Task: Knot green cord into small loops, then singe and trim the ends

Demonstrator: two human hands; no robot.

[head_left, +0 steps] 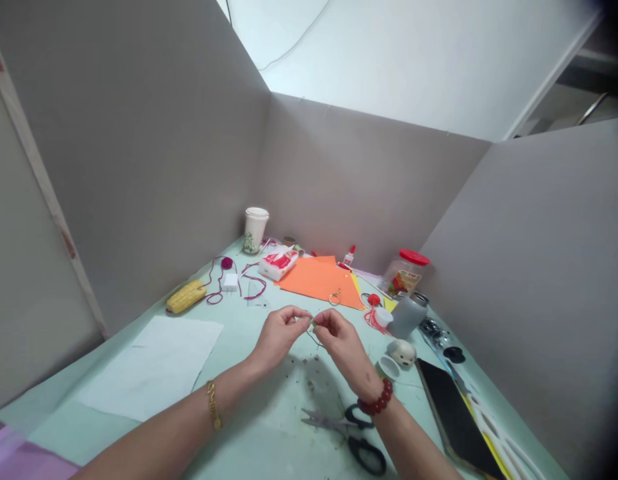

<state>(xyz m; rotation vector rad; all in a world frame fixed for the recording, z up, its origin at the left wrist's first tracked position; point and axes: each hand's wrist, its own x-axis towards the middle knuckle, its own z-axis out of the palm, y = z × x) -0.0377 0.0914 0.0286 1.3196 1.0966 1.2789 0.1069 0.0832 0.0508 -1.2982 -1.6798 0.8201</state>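
Observation:
Close together over the middle of the table, my left hand [280, 338] and my right hand [341, 345] are both closed in a pinch. A thin dark cord [315, 339] runs between the fingertips and hangs in a small loop below them. Something small and greenish shows at the right fingertips, too small to name. Below the hands, tiny crumbs [310, 385] are scattered on the green tabletop [259, 427]. Black-handled scissors [367, 456] lie near my right forearm, blades pointing left and slightly apart.
A white sheet [153, 367] and a corn cob [186, 297] lie left. Orange paper [316, 281], a tissue pack [279, 264] and a cup [255, 231] are farther back. Right are a red-lidded jar [403, 275], grey bottle [407, 317] and black flat slab [453, 413]. Grey partitions [369, 180] surround the table.

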